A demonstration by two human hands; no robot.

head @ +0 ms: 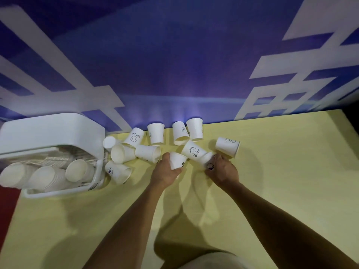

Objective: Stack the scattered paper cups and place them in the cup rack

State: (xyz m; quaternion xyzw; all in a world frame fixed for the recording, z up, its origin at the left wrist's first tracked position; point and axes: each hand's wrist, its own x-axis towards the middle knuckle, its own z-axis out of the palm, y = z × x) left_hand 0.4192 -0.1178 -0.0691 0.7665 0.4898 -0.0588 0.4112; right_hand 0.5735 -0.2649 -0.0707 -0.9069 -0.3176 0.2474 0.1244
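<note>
Several white paper cups lie scattered on the yellow table point(272, 171) near its far edge. My left hand point(165, 172) grips a small cup point(177, 159), bottom pointing away. My right hand point(222, 170) holds the rim end of a tilted cup printed "Bear" point(195, 152). A "Hello" cup point(227, 146) stands upside down just right of my right hand. Other cups lie on their sides at the left, among them one point(148, 153) close to my left hand. The white cup rack point(52, 133) at the far left holds three rows of stacked cups point(76, 169).
A blue wall with white shapes point(174, 65) rises right behind the table's far edge. Two inverted cups point(187, 132) and another point(156, 133) stand against it. The near part of the table is bare yellow surface. A red floor strip point(7, 206) shows at the left.
</note>
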